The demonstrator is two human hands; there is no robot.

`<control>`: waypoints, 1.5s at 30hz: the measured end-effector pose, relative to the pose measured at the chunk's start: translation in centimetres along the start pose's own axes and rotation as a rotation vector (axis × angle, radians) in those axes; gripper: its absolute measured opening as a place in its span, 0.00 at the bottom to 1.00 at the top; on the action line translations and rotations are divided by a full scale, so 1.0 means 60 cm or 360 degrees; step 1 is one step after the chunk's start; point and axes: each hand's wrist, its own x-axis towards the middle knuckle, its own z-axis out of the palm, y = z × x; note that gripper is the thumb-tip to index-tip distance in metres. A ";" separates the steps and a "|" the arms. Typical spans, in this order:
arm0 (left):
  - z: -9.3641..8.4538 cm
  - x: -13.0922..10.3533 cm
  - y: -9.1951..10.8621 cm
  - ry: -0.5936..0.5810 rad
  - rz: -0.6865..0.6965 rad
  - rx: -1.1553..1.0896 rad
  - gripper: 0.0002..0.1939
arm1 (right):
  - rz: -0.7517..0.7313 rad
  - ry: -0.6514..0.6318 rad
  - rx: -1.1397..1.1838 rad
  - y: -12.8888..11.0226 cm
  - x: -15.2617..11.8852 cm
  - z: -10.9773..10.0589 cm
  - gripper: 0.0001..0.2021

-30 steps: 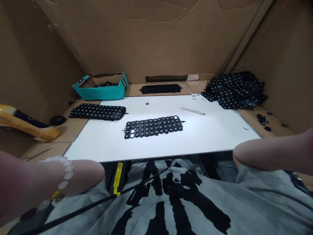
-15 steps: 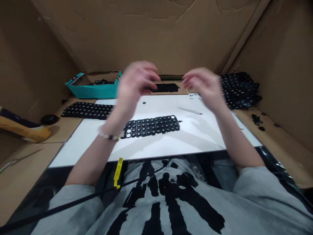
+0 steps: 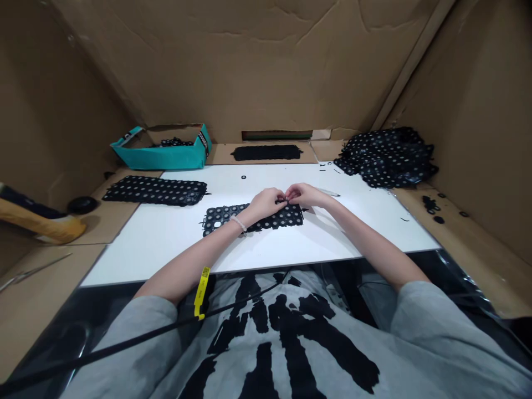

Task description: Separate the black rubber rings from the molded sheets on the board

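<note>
A black rubbery sheet of rows of rings (image 3: pixel 270 222) lies on the white board (image 3: pixel 166 244), with a white gap near its left end. My left hand (image 3: pixel 266 202) reaches over the sheet from the left, thumb and fingers pinched at its far edge. Fingertips almost touching it, my right hand (image 3: pixel 305 195) pinches at the same spot near the sheet's far right corner. Something small and dark shows between the fingertips, too small to make out. Behind my right hand, a white pen (image 3: pixel 329 192) is partly hidden.
A second dotted black sheet (image 3: pixel 155 190) lies left, a plain dark strip (image 3: pixel 266 152) at the back. A teal box (image 3: pixel 164 158) holds black pieces. Dotted sheets are heaped (image 3: pixel 386 158) at right. One loose ring (image 3: pixel 243 177), tweezers (image 3: pixel 37 270) and a yellow bottle (image 3: pixel 50 221) lie about.
Both hands have come down from the air above the board to the sheet's far right edge and closed together in a pinch. The sheet stays roughly in place.
</note>
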 end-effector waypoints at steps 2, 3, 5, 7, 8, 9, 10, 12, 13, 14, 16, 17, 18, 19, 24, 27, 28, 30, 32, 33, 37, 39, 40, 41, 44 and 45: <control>0.001 -0.001 -0.005 -0.0021 0.0033 -0.0052 0.13 | 0.0070 0.0012 0.0000 0.000 -0.001 -0.001 0.12; 0.001 -0.001 -0.007 -0.0031 0.0048 -0.0063 0.13 | 0.0089 0.0021 -0.0075 0.000 -0.002 -0.001 0.11; 0.002 -0.003 -0.009 -0.0040 0.0083 -0.0062 0.14 | 0.0080 0.0036 -0.0240 -0.002 -0.007 -0.003 0.08; 0.002 -0.004 -0.009 -0.0032 0.0122 -0.0077 0.15 | 0.0044 0.0037 -0.0276 -0.004 -0.013 -0.004 0.05; 0.001 -0.004 -0.009 -0.0026 0.0132 -0.0110 0.15 | 0.0032 0.0040 -0.0221 -0.005 -0.016 -0.004 0.04; 0.001 -0.004 -0.008 -0.0017 0.0127 -0.0164 0.15 | 0.0032 0.0043 -0.0118 -0.006 -0.019 -0.004 0.04; -0.001 -0.003 -0.008 -0.0007 0.0106 -0.0234 0.15 | 0.0040 0.0037 0.0022 -0.008 -0.020 -0.002 0.05; -0.003 0.000 -0.008 0.0024 0.0019 -0.0395 0.15 | 0.0073 0.0014 0.0358 -0.010 -0.021 0.003 0.09; -0.005 0.001 -0.009 0.0043 -0.0039 -0.0475 0.14 | 0.0102 0.0008 0.0521 -0.011 -0.021 0.006 0.11; -0.006 0.003 -0.009 0.0069 -0.0102 -0.0547 0.14 | 0.0141 0.0021 0.0659 -0.012 -0.019 0.009 0.14; -0.008 0.005 -0.012 0.0120 -0.0224 -0.0671 0.15 | 0.0235 0.0086 0.0867 -0.013 -0.015 0.015 0.17; -0.009 0.006 -0.013 0.0135 -0.0268 -0.0726 0.15 | 0.0286 0.0116 0.0954 -0.014 -0.013 0.016 0.16; -0.010 0.007 -0.014 0.0140 -0.0295 -0.0774 0.15 | 0.0332 0.0131 0.1029 -0.013 -0.011 0.017 0.14; -0.011 0.007 -0.014 0.0138 -0.0304 -0.0811 0.15 | 0.0364 0.0130 0.1082 -0.013 -0.010 0.018 0.13; -0.011 0.008 -0.013 0.0142 -0.0317 -0.0869 0.12 | 0.0361 0.0040 0.0885 -0.007 -0.014 0.019 0.19; -0.007 0.011 -0.017 0.0115 -0.0339 -0.0882 0.11 | 0.0276 -0.0032 0.0818 -0.005 -0.017 0.021 0.24; -0.006 0.012 -0.020 0.0098 -0.0340 -0.0893 0.11 | 0.0245 -0.0049 0.0836 -0.005 -0.017 0.022 0.24; -0.004 0.014 -0.024 0.0059 -0.0327 -0.0921 0.11 | 0.0214 -0.0070 0.0861 -0.002 -0.015 0.022 0.25; -0.002 0.015 -0.027 0.0028 -0.0295 -0.0945 0.11 | 0.0216 -0.0088 0.0846 0.002 -0.012 0.020 0.25; -0.002 0.016 -0.028 0.0013 -0.0275 -0.0951 0.12 | 0.0216 -0.0099 0.0831 0.004 -0.011 0.018 0.25; 0.000 0.017 -0.030 -0.0010 -0.0239 -0.0962 0.13 | 0.0211 -0.0136 0.0745 0.007 -0.009 0.011 0.25; 0.001 0.017 -0.030 -0.0011 -0.0244 -0.0985 0.13 | 0.0225 -0.0154 0.0690 0.002 -0.012 0.008 0.25; 0.002 0.017 -0.029 -0.0011 -0.0247 -0.0998 0.13 | 0.0230 -0.0160 0.0662 -0.002 -0.014 0.006 0.25; 0.002 0.016 -0.028 -0.0014 -0.0249 -0.1008 0.13 | 0.0234 -0.0162 0.0634 -0.006 -0.016 0.004 0.25; 0.004 0.014 -0.026 -0.0001 -0.0255 -0.1018 0.14 | 0.0239 -0.0151 0.0578 -0.017 -0.023 0.001 0.26; 0.004 0.014 -0.025 0.0007 -0.0256 -0.1020 0.14 | 0.0236 -0.0147 0.0573 -0.020 -0.024 0.001 0.26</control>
